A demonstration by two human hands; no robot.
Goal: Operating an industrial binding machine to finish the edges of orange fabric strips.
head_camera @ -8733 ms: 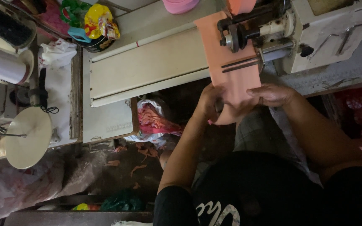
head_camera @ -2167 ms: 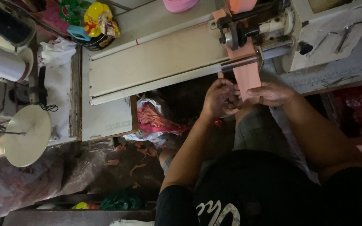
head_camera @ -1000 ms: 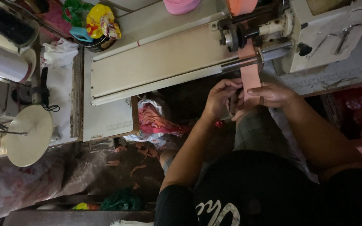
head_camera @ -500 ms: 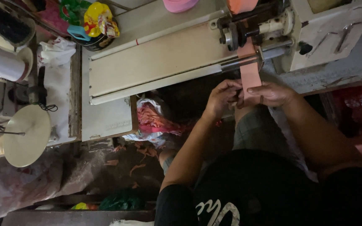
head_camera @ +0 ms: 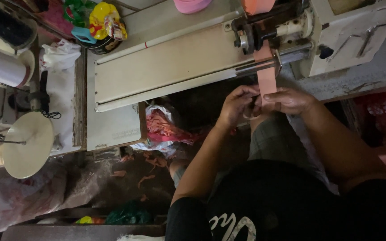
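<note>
Hanging down from the machine (head_camera: 318, 40) at the table's (head_camera: 166, 67) front edge, a narrow salmon-pink strip (head_camera: 266, 76) runs straight into the gap between the two hands. The right hand (head_camera: 291, 100) lies just below the machine's metal bar (head_camera: 264, 64), its fingers curled and its forefinger laid across the strip's lower end, so it grips the strip. The left hand (head_camera: 237, 105) sits close beside it, touching it, fingers bent in toward the same end; whether it pinches the strip or only steadies it cannot be told. Both hands hover over the person's lap, in front of the table. A heap of pink and red scraps (head_camera: 166, 129) lies under the table to the left, well apart from the hands.
</note>
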